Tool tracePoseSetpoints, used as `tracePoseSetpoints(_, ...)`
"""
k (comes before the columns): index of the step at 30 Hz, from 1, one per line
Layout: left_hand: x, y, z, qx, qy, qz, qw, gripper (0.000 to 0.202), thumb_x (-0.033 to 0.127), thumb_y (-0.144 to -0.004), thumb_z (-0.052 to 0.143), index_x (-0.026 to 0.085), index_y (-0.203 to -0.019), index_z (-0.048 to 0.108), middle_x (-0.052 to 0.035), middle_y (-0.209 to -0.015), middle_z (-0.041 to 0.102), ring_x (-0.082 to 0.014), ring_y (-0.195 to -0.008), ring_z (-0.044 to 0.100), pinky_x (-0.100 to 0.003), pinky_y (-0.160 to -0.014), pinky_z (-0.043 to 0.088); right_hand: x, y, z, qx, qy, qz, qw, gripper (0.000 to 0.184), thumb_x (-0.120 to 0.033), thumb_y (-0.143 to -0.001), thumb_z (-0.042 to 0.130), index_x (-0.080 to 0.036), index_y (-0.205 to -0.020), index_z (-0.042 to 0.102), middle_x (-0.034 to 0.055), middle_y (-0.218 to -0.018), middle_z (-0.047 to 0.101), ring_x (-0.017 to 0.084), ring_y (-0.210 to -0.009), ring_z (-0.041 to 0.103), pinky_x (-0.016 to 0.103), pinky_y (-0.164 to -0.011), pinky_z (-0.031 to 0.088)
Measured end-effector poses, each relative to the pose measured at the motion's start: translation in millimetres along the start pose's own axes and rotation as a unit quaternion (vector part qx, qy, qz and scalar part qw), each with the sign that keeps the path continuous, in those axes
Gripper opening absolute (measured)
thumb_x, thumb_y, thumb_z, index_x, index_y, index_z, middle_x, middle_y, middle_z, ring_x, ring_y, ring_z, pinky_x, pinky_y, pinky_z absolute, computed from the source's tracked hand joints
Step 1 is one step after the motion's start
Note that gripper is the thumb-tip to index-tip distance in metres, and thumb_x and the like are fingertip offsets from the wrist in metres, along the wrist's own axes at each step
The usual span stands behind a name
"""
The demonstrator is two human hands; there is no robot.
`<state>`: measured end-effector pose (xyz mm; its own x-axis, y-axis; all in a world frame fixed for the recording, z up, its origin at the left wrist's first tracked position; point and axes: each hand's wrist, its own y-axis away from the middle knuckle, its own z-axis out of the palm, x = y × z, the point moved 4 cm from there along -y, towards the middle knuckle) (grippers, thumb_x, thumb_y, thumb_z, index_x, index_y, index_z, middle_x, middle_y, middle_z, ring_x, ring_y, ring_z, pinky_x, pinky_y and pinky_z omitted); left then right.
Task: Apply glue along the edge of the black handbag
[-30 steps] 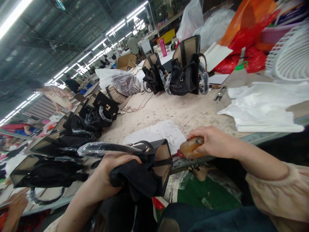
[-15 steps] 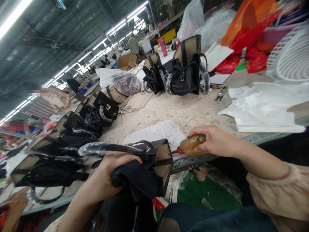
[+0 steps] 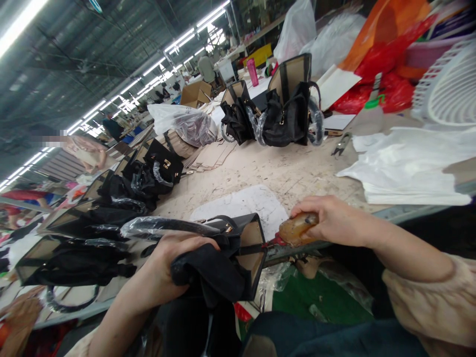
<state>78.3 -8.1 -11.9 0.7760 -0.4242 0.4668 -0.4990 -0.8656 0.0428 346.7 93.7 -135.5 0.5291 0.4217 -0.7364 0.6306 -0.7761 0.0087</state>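
Observation:
My left hand [image 3: 163,275] is closed on the dark cloth lining [image 3: 213,272] of a black handbag [image 3: 245,248] that lies at the near edge of the table. The bag's plastic-wrapped handle [image 3: 163,227] stretches to the left above my fingers. My right hand [image 3: 329,220] is wrapped round the amber handle of a small tool [image 3: 295,229]. The tool's red tip touches the bag's right side panel.
Rows of black and tan handbags [image 3: 111,198] line the left side of the worn table [image 3: 282,171]; two more bags [image 3: 286,111] stand at the back. White sheets [image 3: 409,163], scissors [image 3: 340,145], a bottle [image 3: 366,116], a white fan guard [image 3: 449,84] and red bags lie to the right. Other workers stand far left.
My right hand with the tool dipped slightly and its tip moved left against the bag's side. My left hand keeps its hold on the lining.

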Motion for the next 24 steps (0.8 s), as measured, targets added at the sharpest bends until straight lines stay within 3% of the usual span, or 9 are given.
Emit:
tracePoseSetpoints(6,0,-1,-0.1,0.0,0.007,0.007,1.0,0.034,0.004,-0.074,0.054,0.023,-0.1,0.065,0.0002,-0.095,0.072,-0.015,-0.088,0.068,-0.022,-0.079,0.049,-2,1,-5,0.066,0.036,-0.048,0.996,0.037,-0.001,-0.06,0.066,-0.02,-0.091,0.07,0.0001,-0.085,0.065,0.018,-0.08,0.06,0.028,-0.073,0.043)
tracePoseSetpoints(11,0,-1,-0.2,0.008,0.011,0.022,1.0,0.037,0.003,-0.071,0.055,0.022,-0.101,0.065,-0.0005,-0.092,0.073,-0.0152,-0.084,0.068,-0.022,-0.077,0.05,0,2,-1,0.032,0.022,-0.053,0.998,0.041,0.001,-0.059,0.064,-0.023,-0.091,0.071,-0.0011,-0.086,0.065,0.017,-0.081,0.06,0.026,-0.071,0.043)
tracePoseSetpoints(17,0,2,1.1,0.004,0.02,0.014,1.0,0.036,0.003,-0.071,0.056,0.02,-0.102,0.066,-0.0038,-0.094,0.073,-0.0188,-0.086,0.069,-0.027,-0.079,0.052,2,-3,0,0.078,0.039,-0.057,0.995,0.039,-0.003,-0.06,0.063,-0.021,-0.093,0.071,0.002,-0.089,0.065,0.02,-0.083,0.061,0.029,-0.073,0.045)
tracePoseSetpoints(22,-9,-2,0.7,0.011,0.027,0.012,1.0,0.036,0.005,-0.069,0.056,0.018,-0.1,0.067,-0.0051,-0.093,0.074,-0.02,-0.085,0.069,-0.028,-0.079,0.052,6,9,-3,0.038,0.042,-0.044,0.997,0.036,-0.005,-0.062,0.065,-0.024,-0.092,0.07,0.0032,-0.09,0.066,0.024,-0.084,0.062,0.034,-0.074,0.048)
tracePoseSetpoints(24,-1,-1,-0.9,0.013,0.016,0.009,1.0,0.037,0.007,-0.066,0.057,0.017,-0.1,0.068,-0.0061,-0.095,0.074,-0.0223,-0.089,0.069,-0.03,-0.081,0.052,-4,3,-2,0.053,0.024,-0.048,0.997,0.033,-0.006,-0.064,0.071,-0.027,-0.089,0.069,0.0052,-0.089,0.067,0.025,-0.081,0.062,0.037,-0.071,0.051)
